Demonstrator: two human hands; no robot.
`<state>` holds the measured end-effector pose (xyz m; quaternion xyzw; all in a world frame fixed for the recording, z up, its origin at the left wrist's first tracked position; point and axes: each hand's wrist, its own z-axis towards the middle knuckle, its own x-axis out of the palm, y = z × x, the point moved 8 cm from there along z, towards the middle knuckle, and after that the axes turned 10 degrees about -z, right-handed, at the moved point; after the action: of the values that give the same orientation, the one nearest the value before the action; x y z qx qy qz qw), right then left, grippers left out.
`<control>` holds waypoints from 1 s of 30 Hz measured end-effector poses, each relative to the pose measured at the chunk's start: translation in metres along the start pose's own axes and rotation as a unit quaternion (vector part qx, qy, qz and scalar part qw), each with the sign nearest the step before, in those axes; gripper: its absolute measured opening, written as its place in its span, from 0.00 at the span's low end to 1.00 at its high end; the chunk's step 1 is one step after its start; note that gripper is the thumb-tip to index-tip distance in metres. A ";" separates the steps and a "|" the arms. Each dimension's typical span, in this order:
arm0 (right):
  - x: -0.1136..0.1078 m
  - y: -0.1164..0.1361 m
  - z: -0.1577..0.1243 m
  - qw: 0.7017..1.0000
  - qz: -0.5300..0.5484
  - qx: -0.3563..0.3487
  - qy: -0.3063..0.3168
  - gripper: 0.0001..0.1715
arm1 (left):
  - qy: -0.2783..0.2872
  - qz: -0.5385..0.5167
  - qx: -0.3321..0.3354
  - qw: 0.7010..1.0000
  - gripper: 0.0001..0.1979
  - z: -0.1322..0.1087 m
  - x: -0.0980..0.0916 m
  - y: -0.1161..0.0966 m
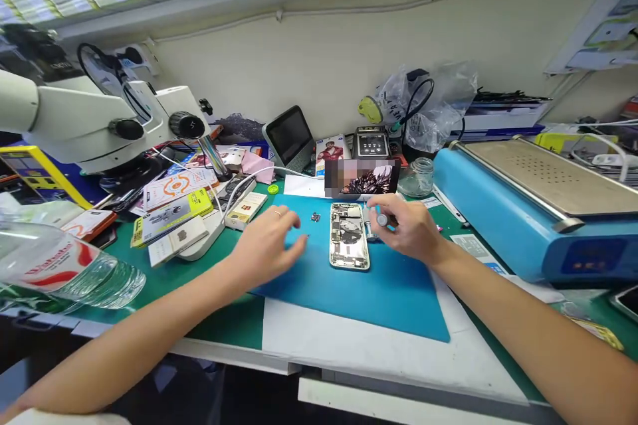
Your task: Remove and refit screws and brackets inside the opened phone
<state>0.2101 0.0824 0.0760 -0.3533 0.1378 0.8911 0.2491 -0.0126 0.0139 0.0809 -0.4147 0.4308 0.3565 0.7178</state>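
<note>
An opened phone lies back-off on a blue mat, its inner parts showing. My right hand is just right of the phone, closed on a small screwdriver whose round silver cap points toward me. My left hand rests on the mat left of the phone, fingers curled down with the tips pinched near a tiny dark part; what they hold, if anything, is too small to name. A small loose component lies on the mat between my left hand and the phone.
A white microscope stands at the left over cards and boxes. A clear water bottle lies near left. A blue heating machine fills the right. A small screen, a glass jar and a plastic bag stand behind the mat.
</note>
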 end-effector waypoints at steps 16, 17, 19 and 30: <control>0.018 0.013 -0.014 0.954 -0.107 -0.097 0.262 0.17 | 0.042 0.024 -0.192 0.980 0.18 0.008 0.023 0.073; 0.018 0.015 -0.019 0.952 -0.112 -0.095 0.268 0.18 | 0.045 0.018 -0.190 0.981 0.18 0.008 0.024 0.073; 0.016 0.019 -0.028 0.951 -0.117 -0.087 0.273 0.18 | 0.049 0.006 -0.185 0.981 0.18 0.008 0.025 0.073; -0.031 0.024 -0.063 0.967 -0.101 -0.025 0.234 0.15 | 0.052 -0.046 -0.159 0.985 0.17 0.006 0.027 0.079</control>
<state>0.2523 0.0248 0.0544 -0.5703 0.1335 0.7571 0.2893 -0.0695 0.0555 0.0355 -0.5607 0.3862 0.3651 0.6350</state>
